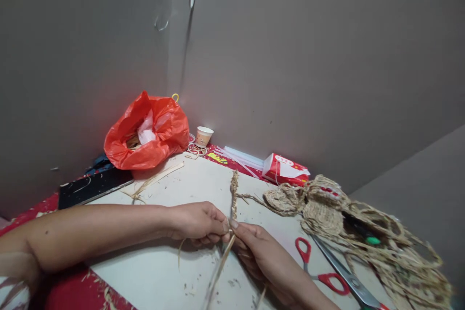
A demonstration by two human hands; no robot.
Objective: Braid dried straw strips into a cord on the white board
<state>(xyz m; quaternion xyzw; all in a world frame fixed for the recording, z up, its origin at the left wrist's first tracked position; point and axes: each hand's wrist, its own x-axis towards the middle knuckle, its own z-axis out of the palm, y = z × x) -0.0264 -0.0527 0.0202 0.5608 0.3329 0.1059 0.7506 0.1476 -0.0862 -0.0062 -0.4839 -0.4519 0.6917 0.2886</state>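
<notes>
Currently | step: braiding straw, lower centre of frame | left hand point(198, 223) pinches braid point(234, 193); right hand point(254, 247) grips loose strands point(218, 271) | next: likely cross strands under steady tension | scissors point(334, 271) lower right; red bag point(145, 131) upper left

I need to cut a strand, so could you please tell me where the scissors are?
The red-handled scissors lie on the table's right side, just right of the right hand, beside the woven straw pile.
</notes>
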